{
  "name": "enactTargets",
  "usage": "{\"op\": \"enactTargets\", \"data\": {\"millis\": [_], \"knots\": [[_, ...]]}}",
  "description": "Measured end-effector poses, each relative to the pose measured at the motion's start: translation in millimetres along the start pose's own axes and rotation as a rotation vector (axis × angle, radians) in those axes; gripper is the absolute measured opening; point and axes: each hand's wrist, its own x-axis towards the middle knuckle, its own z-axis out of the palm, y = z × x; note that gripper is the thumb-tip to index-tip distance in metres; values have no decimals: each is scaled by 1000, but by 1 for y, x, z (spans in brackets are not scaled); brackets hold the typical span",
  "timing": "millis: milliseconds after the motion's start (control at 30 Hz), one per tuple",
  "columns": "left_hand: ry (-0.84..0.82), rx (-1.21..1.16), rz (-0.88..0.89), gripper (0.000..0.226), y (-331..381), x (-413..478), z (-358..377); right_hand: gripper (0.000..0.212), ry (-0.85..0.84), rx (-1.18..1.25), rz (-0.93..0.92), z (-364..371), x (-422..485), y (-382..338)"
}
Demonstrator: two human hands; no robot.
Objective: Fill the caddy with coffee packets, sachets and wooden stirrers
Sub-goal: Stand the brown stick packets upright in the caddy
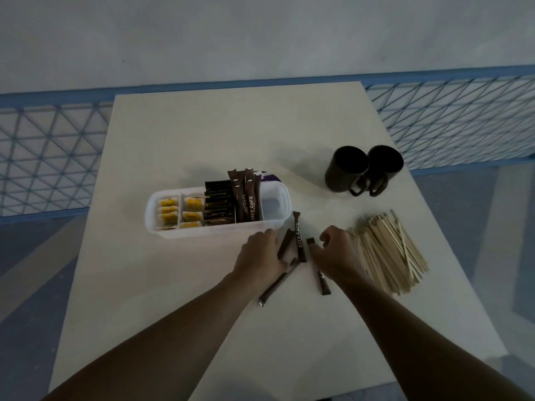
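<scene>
Caddy (220,230) mid-table (202,140): yellow sachets (179,212) in its L compartments, dark packets (218,204) next, coffee sticks (246,198) upright R of those. Loose sticks (299,241) just front-R of caddy. L hand (260,253) rests on them, fingers hidden, grip can't tell. R hand (338,250) curled over one stick (323,280), pinch unclear. Wooden stirrers (388,250) piled farther R, two mugs (362,169) behind-R.

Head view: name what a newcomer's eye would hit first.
The white caddy sits mid-table, left compartments packed, right end empty. In front, the left hand and right hand reach among loose coffee sticks; a heap of wooden stirrers lies to their right, two dark mugs beyond.
</scene>
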Motion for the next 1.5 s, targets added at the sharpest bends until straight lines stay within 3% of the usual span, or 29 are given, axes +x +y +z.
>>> {"op": "enactTargets", "data": {"millis": [67, 267, 433, 600, 767, 933, 1033, 1300, 1500], "knots": [[2, 36, -28, 54, 1, -2, 12, 23, -20, -38, 23, 0, -4, 5], [70, 81, -80, 24, 0, -3, 30, 5, -80, -59, 79, 4, -6, 9], [80, 122, -92, 19, -5, -2, 31, 13, -80, -60, 77, -4, -6, 5], [80, 59, -102, 18, -14, -4, 27, 18, -30, 99, 69, -7, 5, -4], [105, 26, -129, 36, -20, -6, 16, 14, -2, 198, 91, -1, 17, -17], [65, 133, -203, 25, -28, -12, 8, 26, 24, 165, 115, 14, 26, -22], [7, 180, -222, 31, -28, -15, 7, 26, 16, 130, 113, 20, 28, -27], [99, 74, -114, 51, -6, -20, 17, 22, 13, -45, 64, 25, 20, -39], [168, 118, -118, 19, -1, -21, 17, 13, -20, -84, 83, 22, 18, -30]]}}
